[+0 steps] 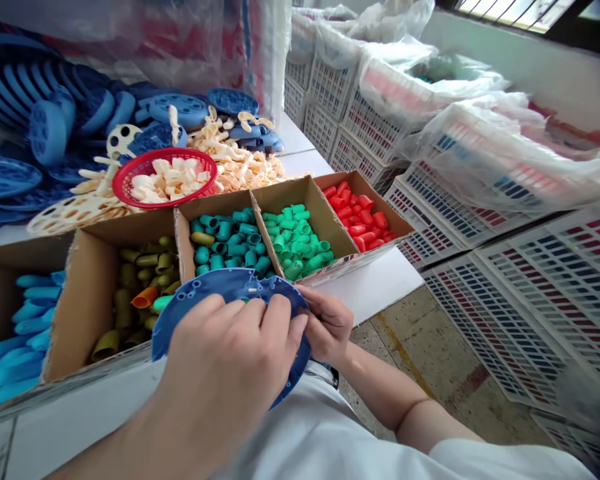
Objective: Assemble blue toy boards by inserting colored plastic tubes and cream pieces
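Note:
A round blue plastic disc [180,310] with small molded rings and holes is held above my lap, tilted. My right hand [327,323] grips its right edge between thumb and fingers. Over the middle of the disc, my left hand [235,340] is closed with the knuckles up, hiding much of the surface. A trace of green shows by its fingers, but what they hold is hidden. Just beyond the disc are teal plastic caps [225,237] and green caps [300,240] in cardboard compartments.
A divided cardboard box [63,313] also holds light blue pieces [30,320], olive caps [130,293] and red caps [357,213]. Behind it stand a red basket [165,153] of cream pieces, loose cream parts [245,167] and piled blue discs [50,133]. White crates [480,313] line the right.

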